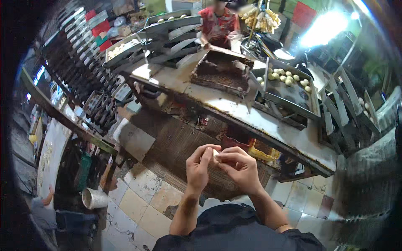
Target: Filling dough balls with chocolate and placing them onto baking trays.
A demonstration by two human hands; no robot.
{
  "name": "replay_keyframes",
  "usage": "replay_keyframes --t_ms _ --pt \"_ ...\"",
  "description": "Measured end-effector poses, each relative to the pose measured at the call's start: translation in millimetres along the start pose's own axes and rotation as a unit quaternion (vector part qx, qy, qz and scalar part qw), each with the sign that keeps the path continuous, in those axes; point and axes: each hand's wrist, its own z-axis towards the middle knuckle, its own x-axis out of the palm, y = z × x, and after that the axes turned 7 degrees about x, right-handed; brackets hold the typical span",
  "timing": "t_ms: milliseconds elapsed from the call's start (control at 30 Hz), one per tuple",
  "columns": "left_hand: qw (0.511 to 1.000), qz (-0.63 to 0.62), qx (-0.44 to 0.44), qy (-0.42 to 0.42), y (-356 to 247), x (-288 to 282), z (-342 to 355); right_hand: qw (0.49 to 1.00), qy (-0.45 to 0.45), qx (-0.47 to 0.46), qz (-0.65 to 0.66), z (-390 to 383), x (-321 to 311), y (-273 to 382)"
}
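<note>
Both my hands are raised in front of me, above the floor on my side of the table. Between their fingertips is a small pale piece that looks like dough (pixel 215 153). My left hand (pixel 197 168) pinches it from the left, with the fingers bent over. My right hand (pixel 242 167) meets it from the right, thumb and fingers closed at its edge. Fingers cover much of the piece, so its full shape is hidden. On the table beyond, a metal tray (pixel 278 100) carries several round dough balls (pixel 289 78).
A long light-topped table (pixel 217 100) crosses ahead, with a dark-floored wooden tray (pixel 220 81). Across it stands a person in red (pixel 220 27). Stacked trays rise at left and right. A white bucket (pixel 94 198) stands on the tiles; another person's hand (pixel 48 195) shows lower left.
</note>
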Motion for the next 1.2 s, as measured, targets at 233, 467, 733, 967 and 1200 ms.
replay_keyframes --t_ms 233,467,733,967,1200 --pt "0.931 0.232 0.202 0.196 20 173 -47 0.972 -0.114 0.136 0.156 -83 -167 -33" --pt "0.898 0.210 -0.004 0.386 92 335 -73 0.961 -0.231 0.149 0.021 -196 -319 -49" --pt "0.818 0.169 -0.092 0.542 95 451 -52 0.936 -0.304 0.095 0.150 -224 -413 -66" --pt "0.737 0.225 0.235 0.592 77 522 28 0.799 -0.353 0.039 0.485 -137 -437 -28" --pt "0.733 -0.017 0.352 0.582 48 570 157 0.901 -0.390 0.018 0.188 -43 -485 -7"
